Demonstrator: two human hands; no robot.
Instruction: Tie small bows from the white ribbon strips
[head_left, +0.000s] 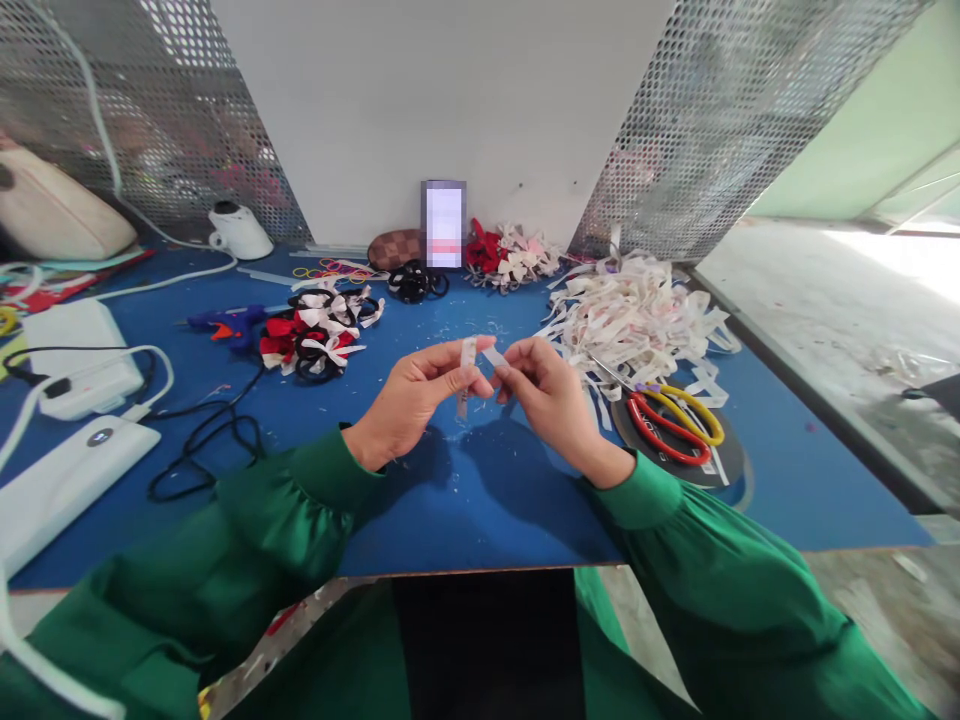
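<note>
A short white ribbon (468,352) is stretched between my two hands above the blue table. My left hand (420,395) pinches it between thumb and fingers, and one end hangs below the fingertips. The other end is pinched by my right hand (544,395), whose fingertips are close to the left ones. Right of my right hand lies a big heap of white ribbon strips (637,310). Scissors with red and yellow handles (675,425) rest on a dark round disc (727,465) beside that heap.
Finished-looking bows on black hair ties (319,335) lie left, near a blue glue gun (232,325) and black cable (202,450). A phone (444,225) stands at the back, beside red and white bows (514,255). A white power bank (82,480) lies at the left edge.
</note>
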